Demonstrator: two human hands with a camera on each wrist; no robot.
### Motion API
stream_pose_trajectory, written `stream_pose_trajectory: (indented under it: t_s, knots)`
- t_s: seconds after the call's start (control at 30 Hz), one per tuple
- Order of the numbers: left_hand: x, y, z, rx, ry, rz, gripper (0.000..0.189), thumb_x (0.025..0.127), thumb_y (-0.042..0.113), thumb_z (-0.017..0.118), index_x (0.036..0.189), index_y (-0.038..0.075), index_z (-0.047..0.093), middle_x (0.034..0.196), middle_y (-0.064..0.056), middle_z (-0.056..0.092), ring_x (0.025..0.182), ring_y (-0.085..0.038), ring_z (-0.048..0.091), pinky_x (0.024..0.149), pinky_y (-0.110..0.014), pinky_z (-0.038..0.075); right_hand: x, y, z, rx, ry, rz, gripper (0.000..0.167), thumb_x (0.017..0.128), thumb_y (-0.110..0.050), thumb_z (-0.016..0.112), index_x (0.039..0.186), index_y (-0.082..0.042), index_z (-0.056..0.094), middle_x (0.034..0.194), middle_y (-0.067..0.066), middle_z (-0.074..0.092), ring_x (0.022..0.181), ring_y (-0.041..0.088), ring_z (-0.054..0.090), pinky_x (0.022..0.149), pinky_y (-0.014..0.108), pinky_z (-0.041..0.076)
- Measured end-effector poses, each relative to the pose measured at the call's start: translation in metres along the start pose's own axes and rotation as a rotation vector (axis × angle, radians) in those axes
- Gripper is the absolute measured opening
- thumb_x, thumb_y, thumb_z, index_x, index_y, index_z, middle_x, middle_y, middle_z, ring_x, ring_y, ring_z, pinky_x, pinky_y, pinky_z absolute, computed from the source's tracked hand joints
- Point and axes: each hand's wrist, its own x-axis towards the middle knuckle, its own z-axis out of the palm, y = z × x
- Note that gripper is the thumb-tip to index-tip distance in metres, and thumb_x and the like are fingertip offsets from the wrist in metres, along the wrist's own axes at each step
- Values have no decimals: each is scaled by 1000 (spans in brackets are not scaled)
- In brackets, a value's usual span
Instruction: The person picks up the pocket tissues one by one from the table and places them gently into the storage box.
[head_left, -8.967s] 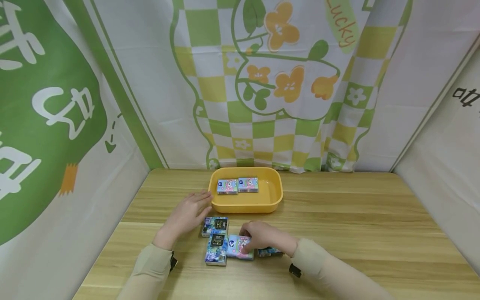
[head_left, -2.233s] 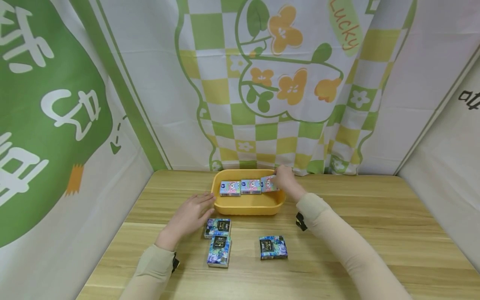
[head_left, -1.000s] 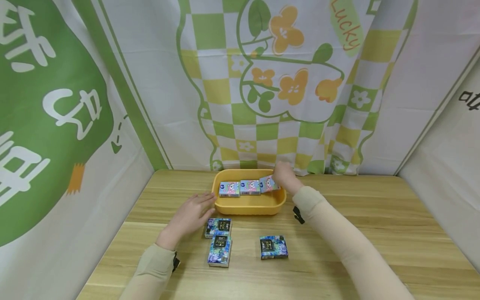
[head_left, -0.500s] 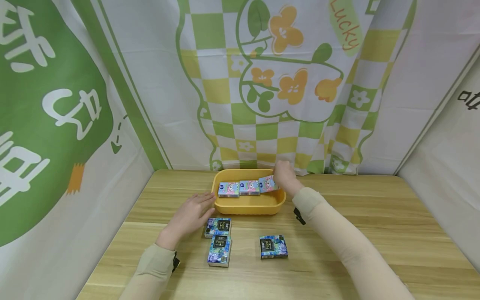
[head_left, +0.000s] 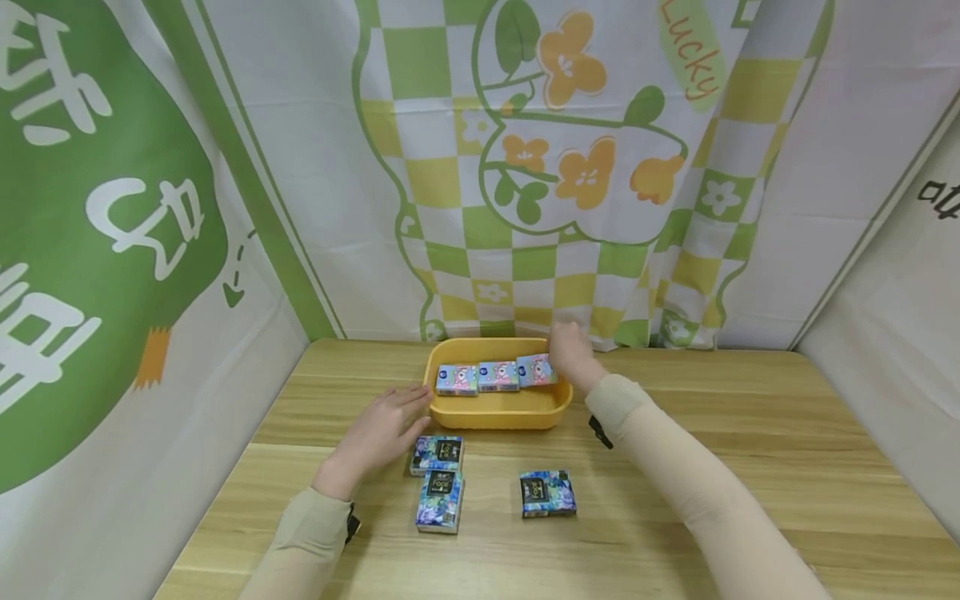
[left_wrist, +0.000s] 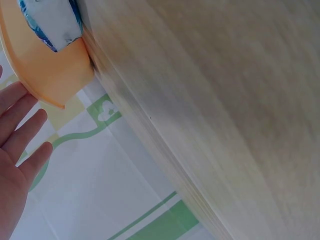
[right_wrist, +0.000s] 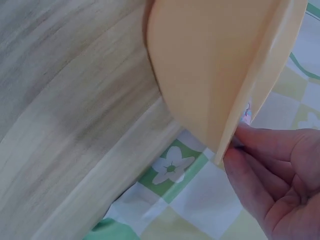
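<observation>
In the head view, a yellow tray [head_left: 498, 420] holds a row of three light-blue and pink tissue packs: a left one [head_left: 457, 380], a middle one [head_left: 498, 377] and a right one [head_left: 534, 371], slightly turned. My right hand [head_left: 573, 350] reaches over the tray's back right corner and pinches the right pack's outer end; its fingertips are partly hidden. In the right wrist view, thumb and curled fingers [right_wrist: 245, 175] meet at the tray rim, a sliver of the pack [right_wrist: 246, 114] showing behind. My left hand [head_left: 385, 425] rests its straight fingertips against the tray's left wall.
Two dark-blue floral tissue packs, one [head_left: 437, 455] lying crosswise and one [head_left: 440, 502] lengthwise, touch in front of the tray. A third dark-blue pack [head_left: 547, 493] lies apart to their right. Printed cloth [head_left: 540, 275] hangs behind the wooden table [head_left: 712, 450].
Nine seconds ago my right hand held a light-blue pack on the table; that third pack is now in the tray. Lately the row shifted slightly left and the right pack straightened. My left hand stayed.
</observation>
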Motion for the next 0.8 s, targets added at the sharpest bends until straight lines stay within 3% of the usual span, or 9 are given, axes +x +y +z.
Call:
stream_pose_trajectory:
  t_s: [0.47,0.8]
  knots:
    - [0,-2,1,4,-9,-5,40,93,23,60,130,7,57,135,-12,56,127,-30,51,110,-53,34,2,2,5,-61,10,-31,4,80,-3,65,81,-2,68,82,15,69,79,32,67,63,41,59]
    - [0,-1,0,13,-15,-4,40,94,26,58,130,7,57,136,-11,55,127,-30,51,110,-53,35,3,-1,9,-152,50,-61,10,85,-1,59,81,1,68,83,17,69,75,31,68,59,40,59]
